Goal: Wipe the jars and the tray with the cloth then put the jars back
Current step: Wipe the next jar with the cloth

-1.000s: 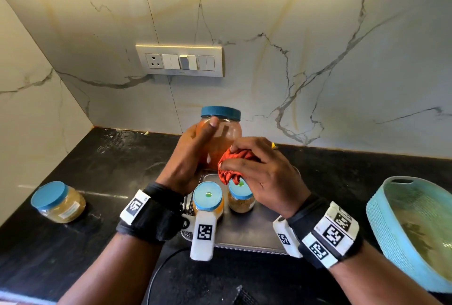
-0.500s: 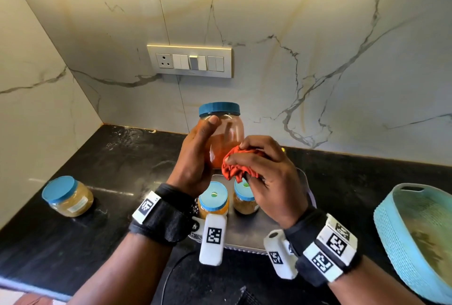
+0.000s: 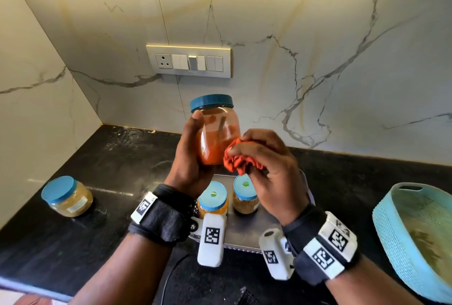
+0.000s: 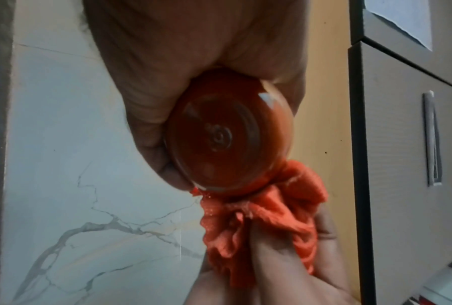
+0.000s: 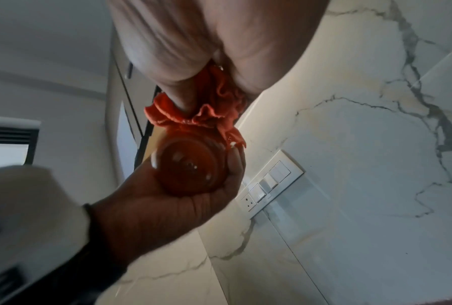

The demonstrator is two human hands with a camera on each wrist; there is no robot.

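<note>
Glossy clear jar (image 3: 218, 136), crumpled cloth (image 3: 241, 161), metal tray (image 3: 247, 229)

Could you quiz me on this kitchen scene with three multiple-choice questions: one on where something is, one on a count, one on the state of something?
1. Where is the orange cloth?
A. bunched in the right hand
B. in the blue basket
C. on the tray

2. How many jars have blue lids?
A. two
B. three
C. four

3. The big jar is:
A. lying on the counter
B. held up by the left hand
C. open

Answers: 1 A, fingers curl round the cloth. 2 C, one held, two on the tray, one on the counter. 3 B, lid on, lifted above the tray.
</note>
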